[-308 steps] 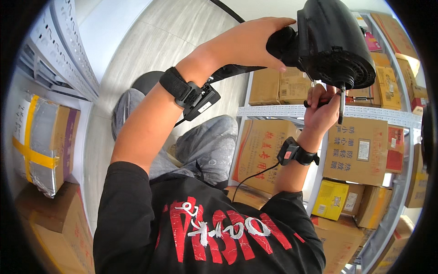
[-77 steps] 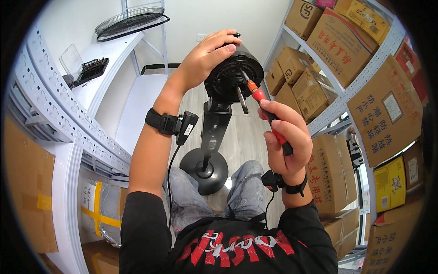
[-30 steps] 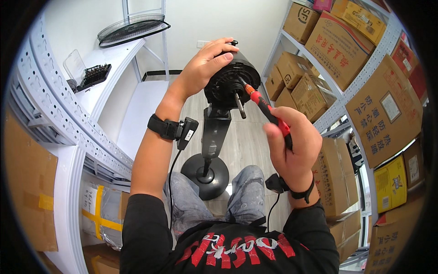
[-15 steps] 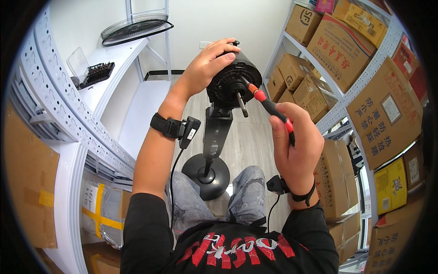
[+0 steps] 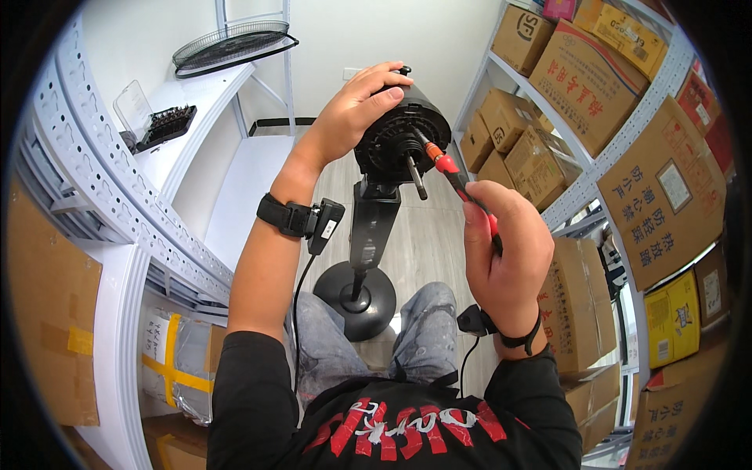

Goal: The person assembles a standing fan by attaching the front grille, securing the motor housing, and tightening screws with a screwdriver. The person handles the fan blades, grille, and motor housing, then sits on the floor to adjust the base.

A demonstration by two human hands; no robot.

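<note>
In front of me stands a black pedestal fan with its motor housing bare, the metal shaft pointing toward me. My left hand lies over the upper left of the housing, fingers wrapped across its top beside a small knob. A red and black screwdriver is gripped in my right hand. Its tip reaches into the front face of the housing, just right of and above the shaft; the exact contact point is too small to make out. Below, the fan's column runs down to a round black base between my legs.
A wire fan grille lies on the white shelf at the back left, with an open case of bits nearer. Metal racks flank me on both sides. Cardboard boxes fill the right one, and a taped package sits low on the left.
My right hand has shifted and turned slightly on the screwdriver handle, covering more of it. The tip stays at the housing, and my left hand keeps its place.
</note>
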